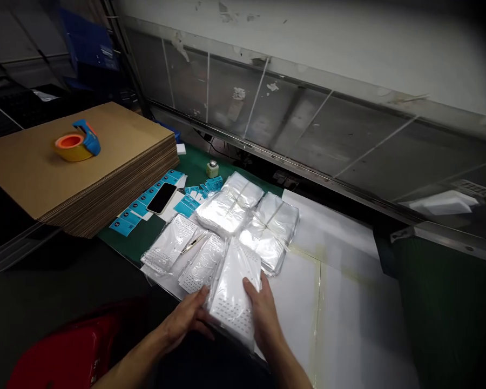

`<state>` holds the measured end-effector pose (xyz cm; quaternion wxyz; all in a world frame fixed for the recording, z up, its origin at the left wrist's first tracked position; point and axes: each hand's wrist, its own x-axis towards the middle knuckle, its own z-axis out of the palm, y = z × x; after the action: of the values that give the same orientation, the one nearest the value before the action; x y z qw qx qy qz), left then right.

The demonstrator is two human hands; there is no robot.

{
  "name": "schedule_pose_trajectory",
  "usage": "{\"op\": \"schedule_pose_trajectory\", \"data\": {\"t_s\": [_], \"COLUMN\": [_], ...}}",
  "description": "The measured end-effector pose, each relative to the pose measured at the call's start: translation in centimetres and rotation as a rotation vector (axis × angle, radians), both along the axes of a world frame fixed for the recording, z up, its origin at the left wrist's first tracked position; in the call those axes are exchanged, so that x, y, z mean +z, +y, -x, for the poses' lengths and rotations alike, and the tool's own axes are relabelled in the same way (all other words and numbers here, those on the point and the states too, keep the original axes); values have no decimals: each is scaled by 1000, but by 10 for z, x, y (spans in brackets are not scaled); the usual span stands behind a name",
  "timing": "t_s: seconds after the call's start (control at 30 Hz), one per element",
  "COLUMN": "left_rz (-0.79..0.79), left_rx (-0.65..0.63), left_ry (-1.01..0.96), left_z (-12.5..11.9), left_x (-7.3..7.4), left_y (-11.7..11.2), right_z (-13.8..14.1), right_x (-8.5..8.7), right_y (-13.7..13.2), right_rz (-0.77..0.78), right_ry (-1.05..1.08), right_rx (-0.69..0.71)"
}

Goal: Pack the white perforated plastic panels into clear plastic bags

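Observation:
My left hand point(185, 316) and my right hand point(263, 313) grip opposite edges of a white perforated pack in a clear plastic bag point(231, 297). Just beyond it lie two similar bagged packs point(169, 243) point(202, 265), with a slim gold-coloured pen point(193, 243) resting between them. Two bundles of clear plastic bags point(222, 208) point(269, 229), bound with bands, sit further forward. All of these rest on a white sheet point(332, 286).
A stack of cardboard sheets point(73, 162) carries a tape dispenser point(79, 141) at the left. A smartphone point(162, 198), blue labels point(143, 208) and a small green bottle point(213, 169) lie on a green mat point(146, 227). A red seat point(65, 351) is low left.

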<state>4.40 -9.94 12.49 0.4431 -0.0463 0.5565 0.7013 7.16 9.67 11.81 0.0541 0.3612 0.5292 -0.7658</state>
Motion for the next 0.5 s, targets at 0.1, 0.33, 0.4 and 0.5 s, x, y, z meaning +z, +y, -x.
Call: {"op": "schedule_pose_trajectory", "data": {"t_s": [0.1, 0.33, 0.4, 0.5], "left_rz": [53, 492, 571, 659], "left_rx": [100, 148, 147, 144], "left_ry": [9, 445, 524, 593], "left_z": [22, 73, 75, 68], "left_x": [-17, -86, -100, -112], "left_y": [0, -23, -25, -23], "right_z": [0, 22, 26, 29], "right_x": [-12, -69, -84, -98], "right_y": [-37, -64, -58, -52], "right_rz": [-84, -251, -299, -305], "right_ry": [54, 74, 26, -19], "right_rx": [42, 100, 95, 83]}}
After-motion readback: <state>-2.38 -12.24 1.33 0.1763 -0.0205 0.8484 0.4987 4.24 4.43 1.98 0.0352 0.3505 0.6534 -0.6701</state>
